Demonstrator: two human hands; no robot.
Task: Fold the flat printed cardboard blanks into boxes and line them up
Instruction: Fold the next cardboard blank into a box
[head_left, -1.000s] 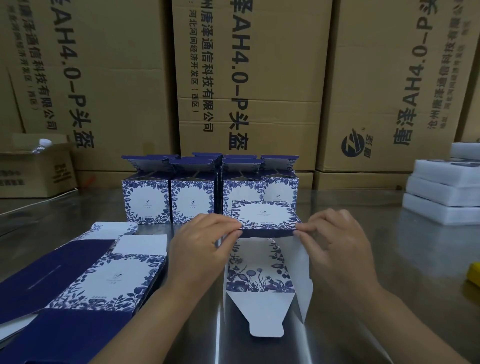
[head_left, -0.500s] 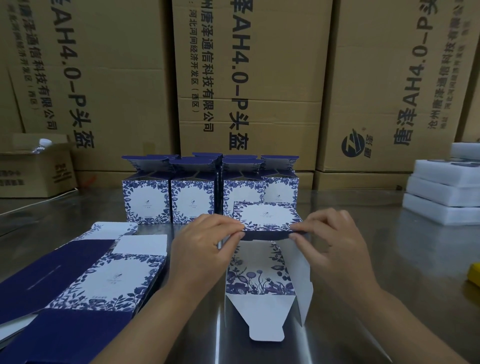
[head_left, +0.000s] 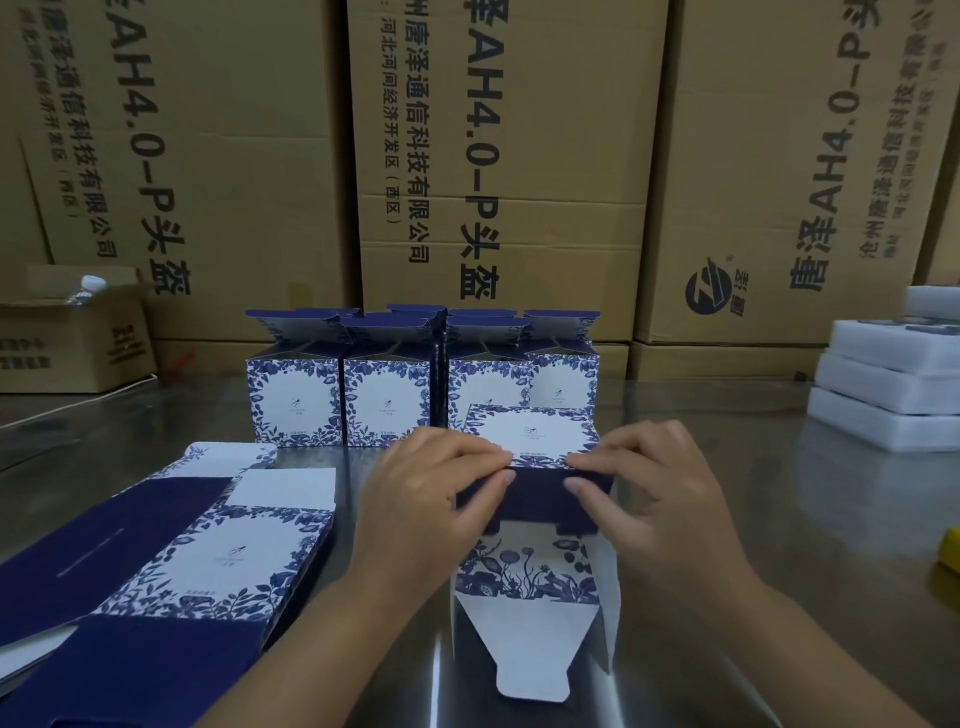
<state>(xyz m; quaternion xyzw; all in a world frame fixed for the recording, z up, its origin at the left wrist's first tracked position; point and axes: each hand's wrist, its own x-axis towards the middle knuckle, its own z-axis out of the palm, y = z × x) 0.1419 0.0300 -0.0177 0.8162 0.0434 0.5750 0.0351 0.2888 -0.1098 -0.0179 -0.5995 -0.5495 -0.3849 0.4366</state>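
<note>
A half-folded blue-and-white floral box lies on its side in the middle of the steel table, open end towards me, its white tuck flap flat on the table. My left hand and my right hand pinch the box's near top edge from either side, with a dark blue flap hanging down between them. Behind it stands a row of folded boxes with their top flaps up. A stack of flat blanks lies at the left.
Big brown shipping cartons wall off the back of the table. A small open carton with a bottle sits at the far left. White foam trays are stacked at the right, and something yellow shows at the right edge.
Both hands have closed in along the box's near edge towards each other, and the dark blue flap has come down in front of the opening.
</note>
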